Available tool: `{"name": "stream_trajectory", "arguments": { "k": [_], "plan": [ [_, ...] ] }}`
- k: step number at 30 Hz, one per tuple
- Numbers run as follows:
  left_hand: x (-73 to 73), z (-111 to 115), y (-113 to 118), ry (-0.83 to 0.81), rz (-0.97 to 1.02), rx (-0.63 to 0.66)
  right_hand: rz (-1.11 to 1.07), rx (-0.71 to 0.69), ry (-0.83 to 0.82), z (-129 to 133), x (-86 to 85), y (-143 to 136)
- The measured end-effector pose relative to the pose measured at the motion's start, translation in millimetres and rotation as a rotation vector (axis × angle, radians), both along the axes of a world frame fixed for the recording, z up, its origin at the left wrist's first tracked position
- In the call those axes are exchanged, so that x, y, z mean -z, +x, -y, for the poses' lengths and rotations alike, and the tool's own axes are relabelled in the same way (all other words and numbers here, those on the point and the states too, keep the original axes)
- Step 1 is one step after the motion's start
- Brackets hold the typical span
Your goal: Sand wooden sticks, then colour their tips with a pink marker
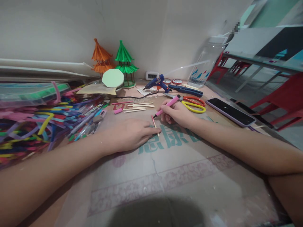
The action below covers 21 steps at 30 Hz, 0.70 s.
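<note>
My right hand [174, 113] is closed around a pink marker [168, 105], its dark tip touching the upper end of a thin wooden stick [155, 124]. That end of the stick is pink; the lower part is pale wood. From the left, my left hand [129, 134] lies palm down, with a fingertip across the stick's lower part, holding it against the covered table. Its thumb is mostly hidden. Beyond my hands lie a pink marker cap [117, 111], several plain wooden sticks [139, 106] and a pink stick [122, 102].
A blue glue gun [157, 83], a blue cutter [186, 90], scissors [194, 104] and a phone [230, 112] lie behind and right. Orange [101, 56] and green [125, 63] model pagodas stand by the wall. Pipe cleaners [47, 123] heap at left; a clear bottle [204, 63] stands back right.
</note>
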<state>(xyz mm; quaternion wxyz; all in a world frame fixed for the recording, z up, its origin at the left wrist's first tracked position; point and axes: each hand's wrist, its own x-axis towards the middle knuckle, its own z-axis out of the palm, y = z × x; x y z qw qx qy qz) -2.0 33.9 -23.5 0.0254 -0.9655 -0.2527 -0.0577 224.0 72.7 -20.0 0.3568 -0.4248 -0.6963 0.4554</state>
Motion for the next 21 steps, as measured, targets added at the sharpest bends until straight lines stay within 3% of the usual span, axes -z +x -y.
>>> {"name": "stream_trajectory", "arguments": {
  "k": [21],
  "plan": [
    [-0.7, 1.1, -0.3, 0.017, -0.007, -0.010, 0.013, -0.020, 0.010, 3.4, -1.4, 1.7]
  ]
}}
